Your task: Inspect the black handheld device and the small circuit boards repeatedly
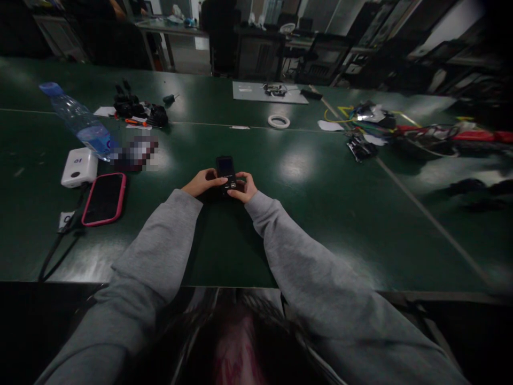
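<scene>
A small black handheld device (225, 167) with a dark screen and a few buttons is held upright over the green table, between both my hands. My left hand (203, 182) grips its left side, the thumb lying across the front near the buttons. On the other side, my right hand (245, 188) is closed round the lower right edge, its thumb by the bottom corner. The fingers behind the device are hidden. I cannot tell whether its lower end touches the table.
Left of my hands lie a pink-cased phone (105, 199), a white box with a cable (79, 168) and a tilted plastic bottle (82, 123). A tape roll (278, 122) rests farther back. Wires and electronics (372, 115) crowd the right side of the green table (320, 198).
</scene>
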